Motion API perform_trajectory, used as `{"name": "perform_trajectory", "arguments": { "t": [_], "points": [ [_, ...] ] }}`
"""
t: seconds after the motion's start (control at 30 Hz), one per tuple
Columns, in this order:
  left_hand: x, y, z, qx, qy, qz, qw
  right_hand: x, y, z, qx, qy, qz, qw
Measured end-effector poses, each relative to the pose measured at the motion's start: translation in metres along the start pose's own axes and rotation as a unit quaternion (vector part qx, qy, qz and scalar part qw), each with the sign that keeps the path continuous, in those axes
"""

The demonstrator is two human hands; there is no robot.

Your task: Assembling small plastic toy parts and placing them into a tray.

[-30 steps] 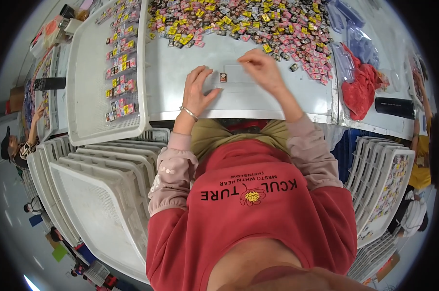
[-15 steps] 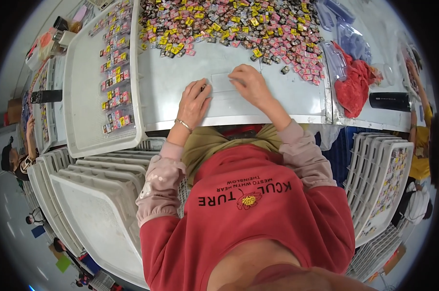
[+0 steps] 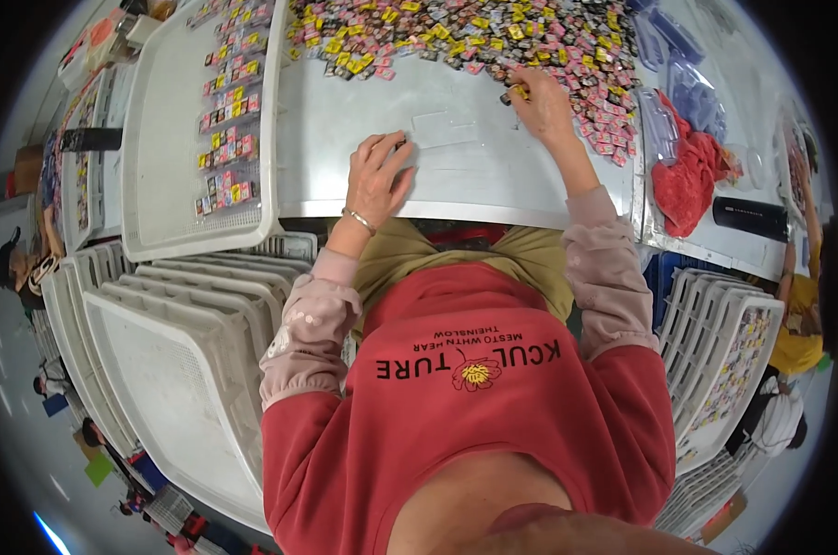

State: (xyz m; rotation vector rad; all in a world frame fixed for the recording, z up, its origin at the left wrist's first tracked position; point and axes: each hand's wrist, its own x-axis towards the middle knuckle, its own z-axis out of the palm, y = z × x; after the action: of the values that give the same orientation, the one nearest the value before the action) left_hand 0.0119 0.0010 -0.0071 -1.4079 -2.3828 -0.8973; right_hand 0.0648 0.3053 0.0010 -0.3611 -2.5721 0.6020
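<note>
My left hand rests low over the white table, fingers curled, with a small dark piece at the fingertips. Beside it a clear, flat plastic tray lies on the tabletop, hard to make out against the surface. My right hand is stretched to the near edge of a big pile of small rectangular pieces in pink, yellow and black. Its thumb and fingers close on a small yellow and dark piece; whether more is in the fingers is hidden.
A white perforated crate at left bears rows of filled clear packs. Empty crates stack below it; others stand at right. A red cloth, bluish plastic trays and a black cylinder lie right. Other people work nearby.
My right hand has left the clear tray and moved forward and right to the pile's edge. My left hand stays near the tray. The whole view has shifted slightly.
</note>
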Motion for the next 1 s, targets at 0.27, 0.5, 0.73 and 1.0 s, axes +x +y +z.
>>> {"name": "perform_trajectory", "arguments": {
  "t": [0.27, 0.5, 0.73, 1.0],
  "points": [
    [-0.002, 0.005, -0.001, -0.006, -0.021, 0.002, 1.0, -0.025, -0.083, 0.046, 0.348, -0.179, 0.098, 0.915],
    [-0.002, 0.002, 0.002, -0.058, 0.035, -0.013, 0.998, -0.029, -0.107, 0.059, 0.209, -0.182, 0.046, 0.96],
    [-0.003, -0.001, 0.002, -0.06, 0.042, -0.021, 0.997, -0.041, -0.118, 0.061, 0.079, -0.088, -0.067, 0.991],
    [-0.003, 0.009, -0.005, 0.034, 0.012, 0.001, 0.999, 0.052, -0.111, 0.079, 0.207, -0.082, -0.037, 0.974]
  ]
}}
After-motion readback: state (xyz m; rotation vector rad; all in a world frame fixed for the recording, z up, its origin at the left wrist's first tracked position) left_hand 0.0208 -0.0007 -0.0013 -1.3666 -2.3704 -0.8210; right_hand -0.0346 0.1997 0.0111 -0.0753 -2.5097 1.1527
